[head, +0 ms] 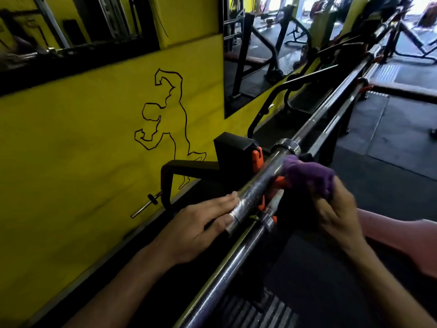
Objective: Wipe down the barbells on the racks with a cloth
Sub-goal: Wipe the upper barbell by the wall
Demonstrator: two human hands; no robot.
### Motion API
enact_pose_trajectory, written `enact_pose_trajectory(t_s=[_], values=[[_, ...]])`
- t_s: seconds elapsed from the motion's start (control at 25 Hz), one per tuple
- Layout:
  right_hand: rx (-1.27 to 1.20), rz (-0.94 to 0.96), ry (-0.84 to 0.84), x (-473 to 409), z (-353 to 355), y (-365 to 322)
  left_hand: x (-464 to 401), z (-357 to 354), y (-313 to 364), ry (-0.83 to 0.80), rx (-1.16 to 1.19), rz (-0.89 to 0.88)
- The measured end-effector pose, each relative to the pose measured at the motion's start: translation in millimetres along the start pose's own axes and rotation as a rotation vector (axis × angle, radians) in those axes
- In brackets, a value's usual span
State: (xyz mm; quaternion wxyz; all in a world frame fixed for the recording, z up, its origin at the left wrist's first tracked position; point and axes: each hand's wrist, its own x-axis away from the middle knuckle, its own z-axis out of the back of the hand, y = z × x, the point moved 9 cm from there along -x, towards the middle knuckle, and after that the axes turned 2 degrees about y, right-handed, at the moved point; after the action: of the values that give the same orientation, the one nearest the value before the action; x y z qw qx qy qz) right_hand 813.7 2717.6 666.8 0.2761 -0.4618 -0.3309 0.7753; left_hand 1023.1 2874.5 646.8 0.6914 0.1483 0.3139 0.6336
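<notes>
Right now I am working on the near end of the upper barbell (257, 183), the thick chrome sleeve that is lying across the rack (233, 147) with its orange hook liners. My right hand (335, 216) is gripping the purple cloth (309, 174), fingers curled round a bunched wad of it, and I am pressing that wad against the sleeve just short of the collar. My left hand (201, 223) is lying nearly flat, fingers straight, steadying the sleeve's end from the wall side; it is holding nothing.

As I am judging it, I am still early in the job. The sleeve under my hands is looking streaky and mottled, so I cannot call even this part finished. Its long shaft is running away from me toward the far rack with no cloth near it. A second barbell (238, 254) is sitting just below and beside the first, untouched as far as I can see. More bars seem to be racked farther off, though they are too blurred to count. Most of the wiping is still lying ahead.
</notes>
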Motion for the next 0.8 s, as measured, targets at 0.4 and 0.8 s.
enact_pose_trajectory(t_s=[0.4, 0.8], values=[[0.177, -0.053, 0.209, 41.8, -19.9, -67.1, -181.8, 13.0, -0.5, -0.157, -0.406, -0.496], [0.385, -0.19, -0.098, 14.6, -131.2, -60.8, -203.0, -26.9, 4.9, -0.371, -0.473, -0.675]])
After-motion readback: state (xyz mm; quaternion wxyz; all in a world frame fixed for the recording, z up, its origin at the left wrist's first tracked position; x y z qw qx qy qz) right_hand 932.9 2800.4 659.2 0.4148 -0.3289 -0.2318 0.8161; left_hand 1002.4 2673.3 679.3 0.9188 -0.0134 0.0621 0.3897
